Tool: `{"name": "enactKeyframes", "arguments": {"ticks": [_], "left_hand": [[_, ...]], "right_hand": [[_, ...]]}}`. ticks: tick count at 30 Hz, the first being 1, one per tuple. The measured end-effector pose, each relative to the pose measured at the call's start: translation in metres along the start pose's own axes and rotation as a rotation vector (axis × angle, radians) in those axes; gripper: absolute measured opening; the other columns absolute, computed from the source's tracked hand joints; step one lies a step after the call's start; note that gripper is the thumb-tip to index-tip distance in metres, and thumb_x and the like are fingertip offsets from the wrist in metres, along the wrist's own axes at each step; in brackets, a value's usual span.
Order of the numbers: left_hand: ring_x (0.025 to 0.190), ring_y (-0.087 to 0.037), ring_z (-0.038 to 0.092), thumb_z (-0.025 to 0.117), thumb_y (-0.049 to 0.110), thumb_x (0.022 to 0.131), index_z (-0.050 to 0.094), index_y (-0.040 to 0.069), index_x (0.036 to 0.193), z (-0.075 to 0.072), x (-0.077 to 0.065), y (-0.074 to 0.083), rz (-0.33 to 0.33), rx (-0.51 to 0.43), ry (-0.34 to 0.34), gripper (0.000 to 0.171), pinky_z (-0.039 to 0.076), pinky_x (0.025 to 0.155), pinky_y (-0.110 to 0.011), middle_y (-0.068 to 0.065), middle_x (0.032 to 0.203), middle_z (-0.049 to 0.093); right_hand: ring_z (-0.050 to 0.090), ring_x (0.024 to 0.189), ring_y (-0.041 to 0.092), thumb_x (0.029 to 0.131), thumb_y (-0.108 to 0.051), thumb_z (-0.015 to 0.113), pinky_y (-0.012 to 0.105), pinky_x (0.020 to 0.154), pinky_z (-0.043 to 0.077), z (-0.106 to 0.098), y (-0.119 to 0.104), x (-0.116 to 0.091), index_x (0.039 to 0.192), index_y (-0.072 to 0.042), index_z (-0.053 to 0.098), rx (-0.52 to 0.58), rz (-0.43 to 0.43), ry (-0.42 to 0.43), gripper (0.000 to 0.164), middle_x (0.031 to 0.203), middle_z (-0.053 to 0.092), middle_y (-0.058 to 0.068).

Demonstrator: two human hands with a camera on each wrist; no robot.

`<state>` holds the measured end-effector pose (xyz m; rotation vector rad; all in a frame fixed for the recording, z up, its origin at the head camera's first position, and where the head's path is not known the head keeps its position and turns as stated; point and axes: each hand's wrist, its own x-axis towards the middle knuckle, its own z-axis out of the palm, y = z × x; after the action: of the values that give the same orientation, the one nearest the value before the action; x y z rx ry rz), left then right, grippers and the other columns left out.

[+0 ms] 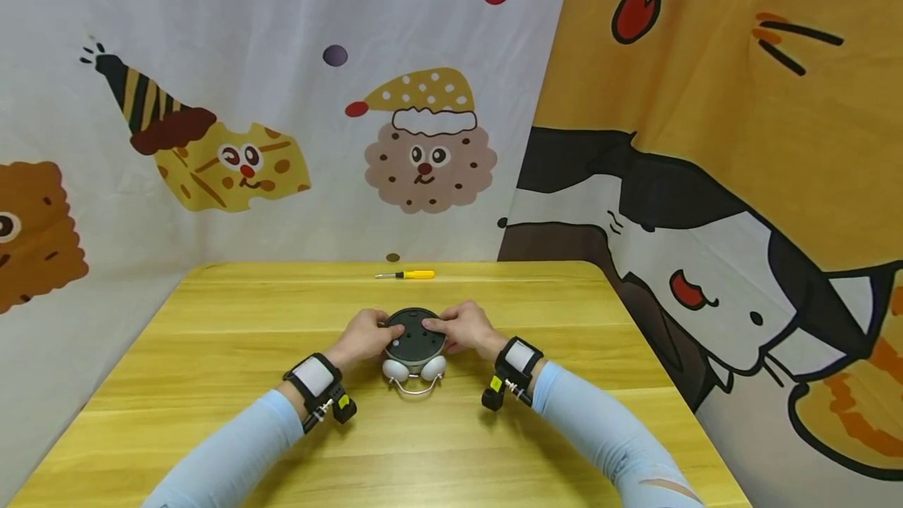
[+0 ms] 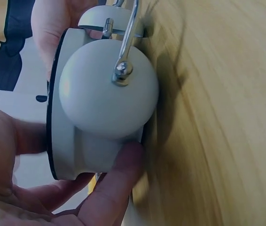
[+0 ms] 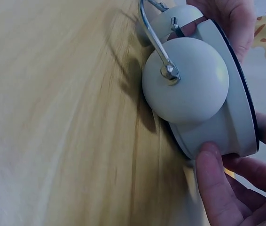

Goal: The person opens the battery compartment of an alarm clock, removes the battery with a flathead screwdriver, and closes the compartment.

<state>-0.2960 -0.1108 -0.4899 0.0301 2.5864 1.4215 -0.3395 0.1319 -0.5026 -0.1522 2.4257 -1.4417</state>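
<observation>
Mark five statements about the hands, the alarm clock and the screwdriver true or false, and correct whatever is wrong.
1. The left hand and the right hand both hold the alarm clock. True.
2. The clock's two bells are on the side away from the person. False: they are on the near side.
3. The screwdriver lies on the table, beyond the clock. True.
4. The screwdriver's handle is blue. False: it is yellow.
5. The right hand touches the screwdriver. False: neither hand touches it.
</observation>
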Motion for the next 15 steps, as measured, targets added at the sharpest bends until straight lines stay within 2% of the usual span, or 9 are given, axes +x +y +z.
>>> {"name": "enactKeyframes", "arguments": {"ticks": [5,11,15], "left_hand": [[0.084,-0.021,0.067,0.079,0.04,0.104,0.07,-0.005,0.134,0.0,-0.002,0.002,-0.004,-0.021,-0.02,0.055,0.051,0.067,-0.03,-0.015,0.106,0.075],[0.099,-0.023,0.069,0.088,0.048,0.096,0.063,-0.007,0.146,0.002,0.0,0.002,-0.009,-0.036,-0.022,0.079,0.056,0.078,-0.031,-0.023,0.131,0.074],[0.105,-0.025,0.07,0.093,0.045,0.091,0.063,-0.007,0.144,0.004,0.001,0.0,0.008,-0.028,-0.021,0.081,0.058,0.084,-0.033,-0.025,0.133,0.074]], "right_hand": [[0.075,0.064,0.016,0.101,-0.045,0.086,0.033,0.063,0.066,-0.001,-0.004,0.0,0.111,-0.012,0.088,-0.082,-0.034,0.005,0.035,0.084,0.081,0.005],[0.075,0.063,0.019,0.1,-0.037,0.087,0.031,0.059,0.063,-0.003,-0.016,-0.002,0.117,-0.008,0.084,-0.255,-0.124,0.041,0.034,0.094,0.082,0.007],[0.078,0.068,0.023,0.1,-0.031,0.087,0.028,0.058,0.06,-0.007,-0.025,-0.002,0.118,-0.008,0.084,-0.323,-0.159,0.048,0.03,0.098,0.084,0.008]]}}
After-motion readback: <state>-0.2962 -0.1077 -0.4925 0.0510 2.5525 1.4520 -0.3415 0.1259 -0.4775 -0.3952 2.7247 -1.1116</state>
